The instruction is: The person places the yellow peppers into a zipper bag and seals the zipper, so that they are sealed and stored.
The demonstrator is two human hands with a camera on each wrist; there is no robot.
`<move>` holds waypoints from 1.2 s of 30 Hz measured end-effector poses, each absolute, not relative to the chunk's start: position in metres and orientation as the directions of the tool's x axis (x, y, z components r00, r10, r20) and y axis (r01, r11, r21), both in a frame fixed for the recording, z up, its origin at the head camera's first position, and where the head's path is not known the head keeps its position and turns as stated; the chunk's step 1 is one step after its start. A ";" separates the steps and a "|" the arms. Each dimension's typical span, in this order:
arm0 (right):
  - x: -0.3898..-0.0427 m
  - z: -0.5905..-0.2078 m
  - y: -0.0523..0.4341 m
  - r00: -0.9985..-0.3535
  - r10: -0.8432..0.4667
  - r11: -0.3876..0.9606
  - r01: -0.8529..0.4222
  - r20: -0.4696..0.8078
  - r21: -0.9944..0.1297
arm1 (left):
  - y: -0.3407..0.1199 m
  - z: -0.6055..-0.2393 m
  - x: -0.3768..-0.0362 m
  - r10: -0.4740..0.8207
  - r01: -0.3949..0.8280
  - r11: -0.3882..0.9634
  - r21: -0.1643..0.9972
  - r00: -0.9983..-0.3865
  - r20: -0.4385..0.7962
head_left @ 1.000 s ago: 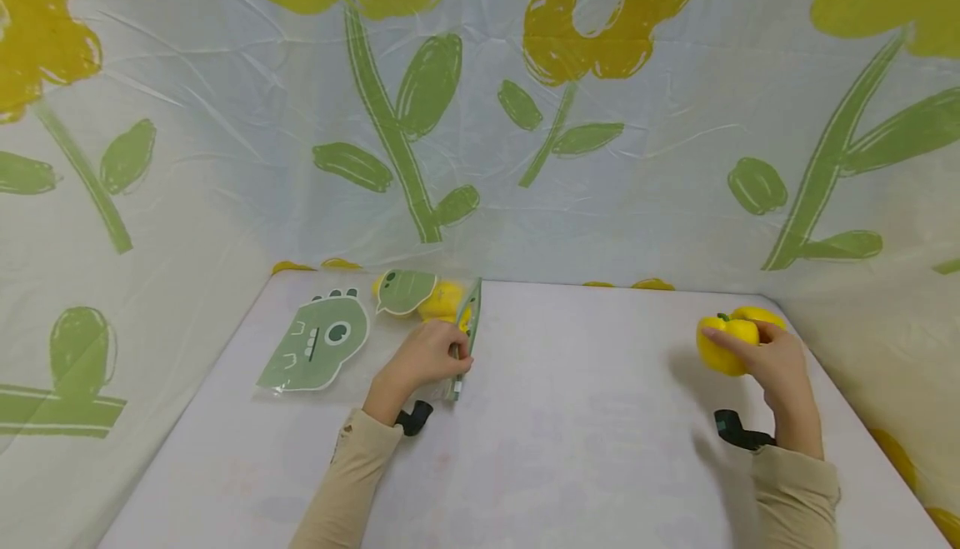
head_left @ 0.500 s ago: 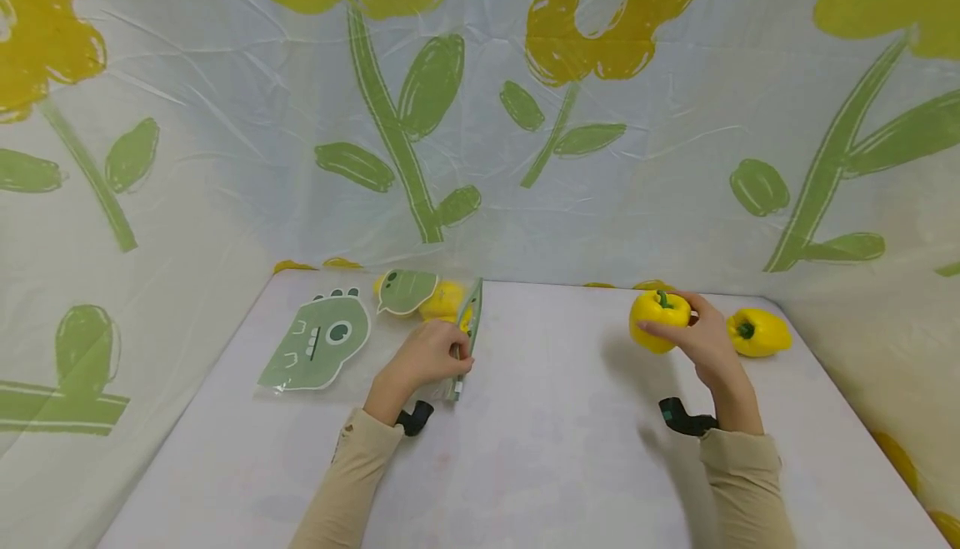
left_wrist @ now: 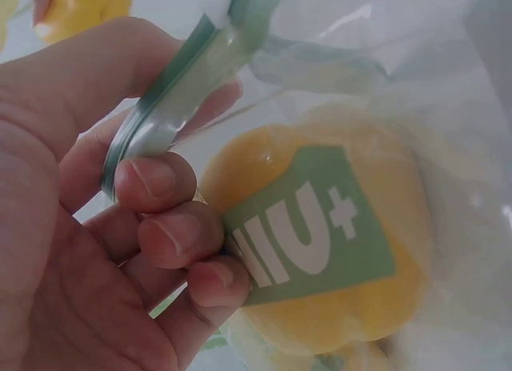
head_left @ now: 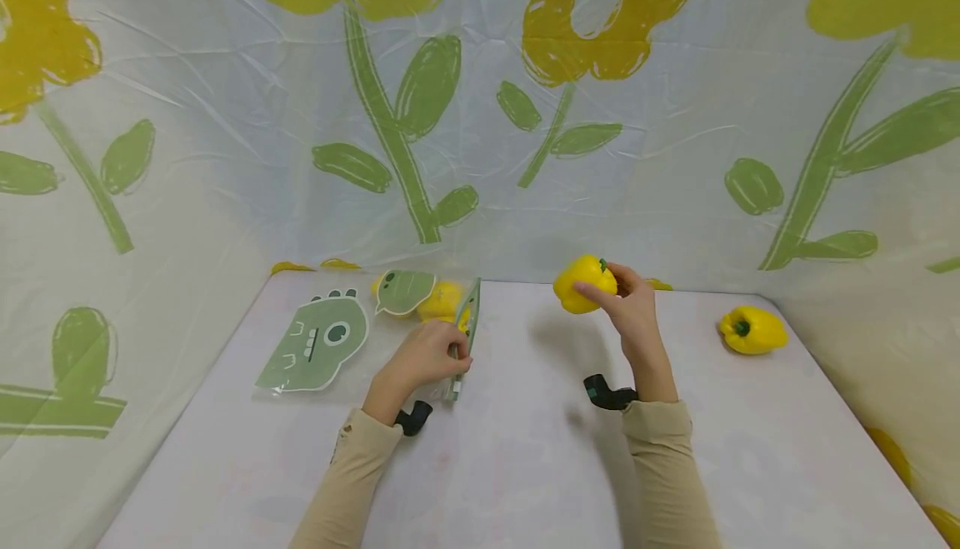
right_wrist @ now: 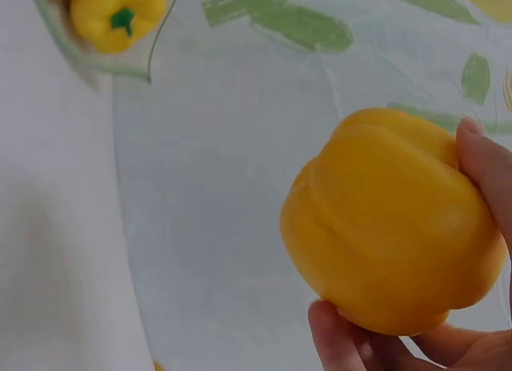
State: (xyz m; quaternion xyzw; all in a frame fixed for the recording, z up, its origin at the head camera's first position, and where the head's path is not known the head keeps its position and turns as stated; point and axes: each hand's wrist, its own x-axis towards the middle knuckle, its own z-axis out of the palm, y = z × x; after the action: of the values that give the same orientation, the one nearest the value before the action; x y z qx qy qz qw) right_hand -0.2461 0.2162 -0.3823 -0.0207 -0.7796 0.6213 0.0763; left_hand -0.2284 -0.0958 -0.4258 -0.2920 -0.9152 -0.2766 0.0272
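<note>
I hold the zip bag [head_left: 390, 332] mouth pinched open in my left hand [head_left: 427, 356] (one pepper already inside), my right hand [head_left: 628, 306] gripping the second pepper [head_left: 585, 283], the third pepper [head_left: 752, 330] waiting.

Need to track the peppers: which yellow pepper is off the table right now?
The pepper that the right hand holds mid-table. Another pepper lies at the table's right; a third sits inside the bag.

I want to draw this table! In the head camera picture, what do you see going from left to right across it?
Dinosaur face on the bag → left hand gripping the bag's open edge → yellow pepper held up by the right hand → another yellow pepper lying on the table.
</note>
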 end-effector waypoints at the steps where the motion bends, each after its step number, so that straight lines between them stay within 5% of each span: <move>1: -0.247 -0.382 0.211 -0.988 0.117 0.205 -0.072 0.097 -0.976 | -0.096 -0.426 -0.228 0.518 0.549 0.677 0.490 -0.828 0.212; 15: -0.255 -0.420 0.144 -0.991 -0.086 -0.079 -0.094 0.100 -0.992 | -0.097 -0.427 -0.231 0.511 0.532 0.695 0.483 -0.838 0.189; 29: -0.257 -0.469 0.123 -0.978 -0.190 -0.004 0.083 -0.081 -0.997 | -0.095 -0.428 -0.232 0.511 0.537 0.706 0.461 -0.837 0.193; 36: -0.258 -0.478 0.117 -0.966 -0.249 -0.021 0.079 -0.071 -0.997 | -0.094 -0.427 -0.231 0.506 0.542 0.693 0.475 -0.835 0.215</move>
State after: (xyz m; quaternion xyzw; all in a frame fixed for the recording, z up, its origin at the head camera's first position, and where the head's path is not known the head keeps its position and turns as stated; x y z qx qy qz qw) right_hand -0.2585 0.1168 -0.4780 0.0615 -0.6901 0.7119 -0.1150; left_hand -0.2311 -0.0938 -0.4272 -0.2851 -0.9194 -0.2690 0.0336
